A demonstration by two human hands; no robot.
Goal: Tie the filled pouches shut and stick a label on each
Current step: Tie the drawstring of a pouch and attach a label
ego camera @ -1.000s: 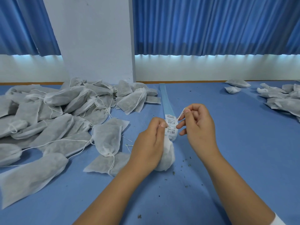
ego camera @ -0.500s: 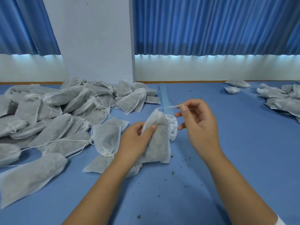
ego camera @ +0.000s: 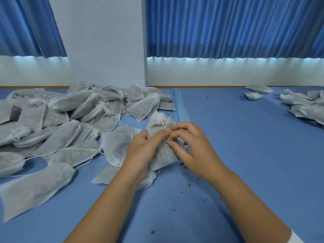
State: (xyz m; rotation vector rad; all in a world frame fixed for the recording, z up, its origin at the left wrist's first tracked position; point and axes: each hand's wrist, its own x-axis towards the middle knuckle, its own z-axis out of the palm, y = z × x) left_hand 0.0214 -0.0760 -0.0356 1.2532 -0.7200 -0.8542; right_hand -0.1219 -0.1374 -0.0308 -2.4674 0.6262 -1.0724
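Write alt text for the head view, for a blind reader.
Both hands hold a filled white pouch at a blue table: the left hand grips its body, the right hand pinches its drawstring. A heap of pouches lies left, a smaller group far right.

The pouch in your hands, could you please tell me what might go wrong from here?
1. The right hand pinches the thin string only at its fingertips while the left hand grips the pouch; it could slip, leaving the neck loose and adding to the crumbs on the table.
2. Trailing strings from the pile lie near the left hand and might snag.
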